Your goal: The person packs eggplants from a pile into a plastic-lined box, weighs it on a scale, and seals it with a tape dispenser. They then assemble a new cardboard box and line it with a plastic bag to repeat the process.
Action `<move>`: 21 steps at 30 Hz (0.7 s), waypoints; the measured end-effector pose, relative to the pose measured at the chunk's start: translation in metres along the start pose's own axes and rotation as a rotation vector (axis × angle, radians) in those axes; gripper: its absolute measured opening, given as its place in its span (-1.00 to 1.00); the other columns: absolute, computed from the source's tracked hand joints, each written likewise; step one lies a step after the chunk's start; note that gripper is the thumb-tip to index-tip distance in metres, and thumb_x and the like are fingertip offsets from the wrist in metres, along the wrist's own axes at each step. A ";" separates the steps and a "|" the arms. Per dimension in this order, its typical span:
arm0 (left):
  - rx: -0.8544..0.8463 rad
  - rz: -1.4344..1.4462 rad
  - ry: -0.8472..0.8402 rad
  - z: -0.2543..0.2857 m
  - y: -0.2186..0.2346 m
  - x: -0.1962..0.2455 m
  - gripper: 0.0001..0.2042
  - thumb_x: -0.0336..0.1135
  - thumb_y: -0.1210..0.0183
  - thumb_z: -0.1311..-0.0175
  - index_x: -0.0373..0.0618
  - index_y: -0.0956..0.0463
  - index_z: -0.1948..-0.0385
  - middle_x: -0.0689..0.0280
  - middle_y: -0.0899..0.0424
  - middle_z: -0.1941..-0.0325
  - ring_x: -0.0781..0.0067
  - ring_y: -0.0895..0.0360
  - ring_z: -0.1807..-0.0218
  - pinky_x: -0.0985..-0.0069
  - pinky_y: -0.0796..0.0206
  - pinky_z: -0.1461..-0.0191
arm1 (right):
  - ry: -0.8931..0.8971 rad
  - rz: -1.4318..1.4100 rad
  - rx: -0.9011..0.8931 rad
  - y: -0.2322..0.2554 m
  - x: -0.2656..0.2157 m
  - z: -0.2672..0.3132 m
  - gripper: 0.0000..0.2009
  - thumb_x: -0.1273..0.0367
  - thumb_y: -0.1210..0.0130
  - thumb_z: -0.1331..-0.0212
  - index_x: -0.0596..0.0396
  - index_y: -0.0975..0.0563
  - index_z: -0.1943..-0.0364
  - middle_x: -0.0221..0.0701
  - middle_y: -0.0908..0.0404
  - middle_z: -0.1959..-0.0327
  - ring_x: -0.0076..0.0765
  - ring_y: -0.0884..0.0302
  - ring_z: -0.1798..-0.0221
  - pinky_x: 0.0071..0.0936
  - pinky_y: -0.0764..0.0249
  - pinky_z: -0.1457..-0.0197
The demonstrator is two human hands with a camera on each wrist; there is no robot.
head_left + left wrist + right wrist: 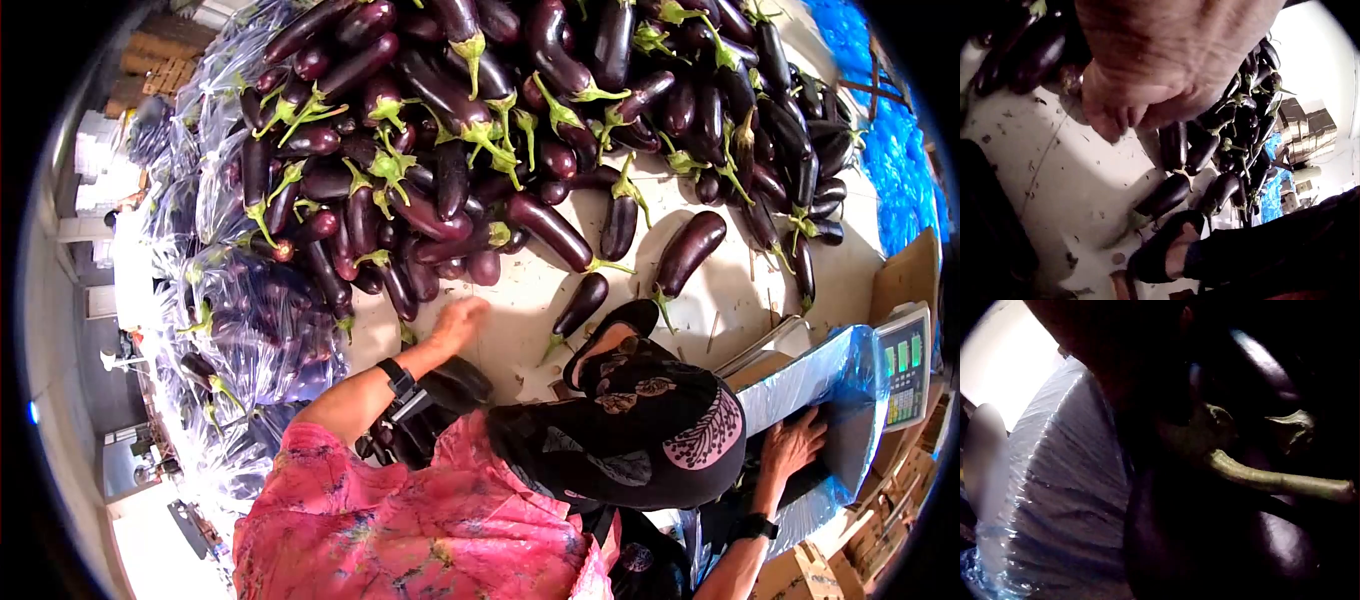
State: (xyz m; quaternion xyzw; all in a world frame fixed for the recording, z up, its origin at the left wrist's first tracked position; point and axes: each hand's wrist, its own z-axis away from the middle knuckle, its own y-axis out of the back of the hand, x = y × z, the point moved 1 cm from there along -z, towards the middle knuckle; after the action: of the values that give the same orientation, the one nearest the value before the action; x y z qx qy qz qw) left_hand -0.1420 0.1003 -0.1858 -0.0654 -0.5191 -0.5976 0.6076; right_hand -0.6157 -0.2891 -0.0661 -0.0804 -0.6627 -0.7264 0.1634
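In the head view my left hand point(460, 322) reaches over the pale floor at the near edge of an eggplant pile. The eggplant point(485, 268) nearest its fingers lies just beyond them. The left wrist view shows the hand point(1154, 56) from close up, fingers loosely bent, nothing seen in its grasp. My right hand point(790, 447) is down inside a carton lined with bluish plastic point(810, 380), fingers spread. Dark eggplants point(1282, 537) with a thick green stem point(1279, 482) fill the carton in the right wrist view, where shadow hides most of the hand.
A large heap of eggplants point(440, 90) covers the floor ahead. Clear plastic bags point(260, 330) of eggplants line the left side. A scale with a green display point(905, 365) stands beyond the carton. A loose eggplant point(580, 303) lies by a dark shoe point(640, 318).
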 end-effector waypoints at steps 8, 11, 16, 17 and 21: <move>0.544 -0.724 0.012 -0.052 0.060 0.009 -0.36 -0.22 -0.40 0.01 -0.15 -0.37 -0.17 0.05 -0.38 -0.14 -0.11 -0.31 -0.19 -0.03 -0.19 -0.26 | 0.000 -0.125 0.121 -0.071 0.015 -0.019 -0.31 -0.02 0.03 -0.24 -0.05 -0.18 -0.42 -0.02 -0.22 -0.32 0.26 -0.21 -0.30 0.20 -0.25 -0.24; 0.465 -0.882 0.051 -0.067 0.064 0.001 -0.23 -0.10 -0.47 0.16 -0.06 -0.36 -0.20 0.08 -0.37 -0.03 -0.10 -0.34 -0.10 -0.01 -0.25 -0.23 | 0.000 -0.141 0.130 -0.057 0.011 -0.015 -0.42 0.14 0.02 -0.23 0.01 -0.26 -0.33 0.04 -0.28 -0.26 0.30 -0.30 -0.19 0.20 -0.33 -0.16; 0.368 -0.532 0.088 -0.059 0.054 0.008 -0.21 -0.10 -0.47 0.19 -0.13 -0.27 -0.15 -0.06 -0.38 -0.07 -0.24 -0.41 -0.12 0.05 -0.36 -0.18 | -0.038 -0.133 0.178 -0.074 0.013 -0.013 -0.44 0.12 0.04 -0.30 -0.05 -0.26 -0.36 0.04 -0.26 -0.32 0.27 -0.25 -0.30 0.16 -0.25 -0.28; 0.334 -0.473 0.169 -0.057 0.048 0.008 -0.21 -0.10 -0.47 0.19 -0.15 -0.25 -0.13 -0.09 -0.38 -0.08 -0.26 -0.43 -0.12 0.05 -0.37 -0.18 | -0.046 -0.166 0.151 -0.065 0.011 -0.011 -0.44 0.12 0.04 -0.30 -0.06 -0.25 -0.37 0.03 -0.26 -0.32 0.26 -0.25 -0.30 0.16 -0.24 -0.29; 0.386 -0.448 0.027 -0.042 0.029 0.029 -0.29 -0.15 -0.44 0.03 -0.24 -0.28 -0.15 -0.06 -0.40 -0.12 -0.17 -0.38 -0.18 0.11 -0.28 -0.25 | -0.030 -0.202 0.176 -0.062 0.011 -0.013 -0.48 0.13 0.04 -0.31 -0.02 -0.31 -0.33 -0.01 -0.30 -0.30 0.23 -0.29 -0.28 0.13 -0.26 -0.27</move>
State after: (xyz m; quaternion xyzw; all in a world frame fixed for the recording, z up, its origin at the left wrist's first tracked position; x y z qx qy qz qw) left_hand -0.1031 0.0605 -0.1683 0.1754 -0.6165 -0.6081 0.4683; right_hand -0.6459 -0.2987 -0.1216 -0.0097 -0.7310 -0.6769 0.0859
